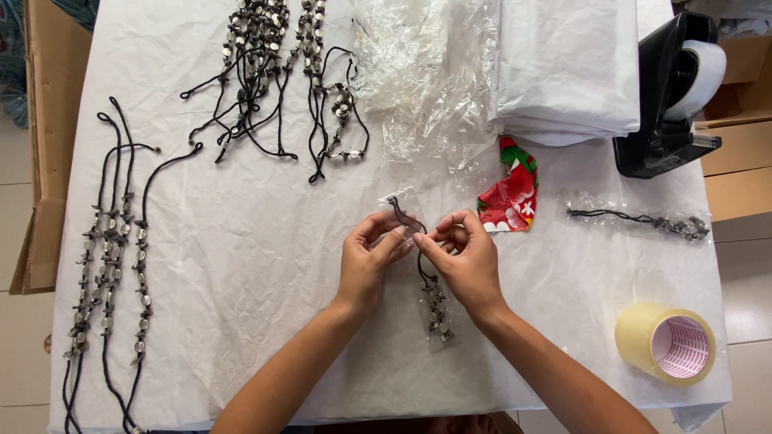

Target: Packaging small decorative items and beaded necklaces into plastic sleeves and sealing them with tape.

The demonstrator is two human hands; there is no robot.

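A beaded cord is pinched between the fingertips of the left hand and the right hand at table centre, both hands closed on its dark upper end, seemingly inside a small clear bag. The beaded end is left trailing toward the person, between the wrists, apparently so the cord stays straight. Whether the bag itself is gripped cannot be told. Just beyond the right hand, a red floral cloth is laid. To the right, another cord is seen already sealed in a clear packet. Loose cords are set out in a row along the left edge, and more are heaped in a pile at the far side, beside crumpled plastic wrap and a stack of white sheets. A tape dispenser and a tape roll are kept within reach at the right, on the white-covered table.
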